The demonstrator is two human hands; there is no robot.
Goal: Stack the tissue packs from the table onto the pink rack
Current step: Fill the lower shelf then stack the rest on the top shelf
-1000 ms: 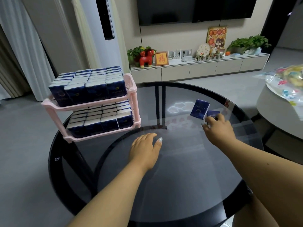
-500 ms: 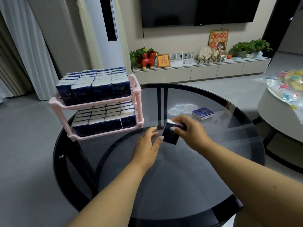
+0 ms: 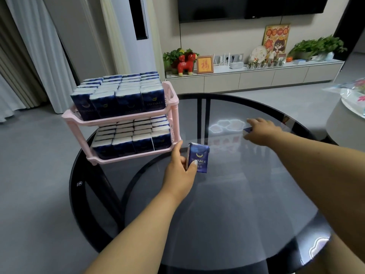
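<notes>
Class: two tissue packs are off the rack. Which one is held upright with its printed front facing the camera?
The tissue pack gripped by the left hand; the other pack lies largely hidden under the right hand.

head view, forward-down, close over table (image 3: 256, 194)

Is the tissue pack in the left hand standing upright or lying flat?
Upright. The left hand holds the tissue pack with its printed face toward the camera, long side vertical, beside the pink rack.

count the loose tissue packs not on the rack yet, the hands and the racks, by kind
dark blue tissue packs off the rack: 2 (one in the left hand, one under the right hand)
bare hands: 2 (left, right)
pink plastic two-tier rack: 1
total: 5
</notes>
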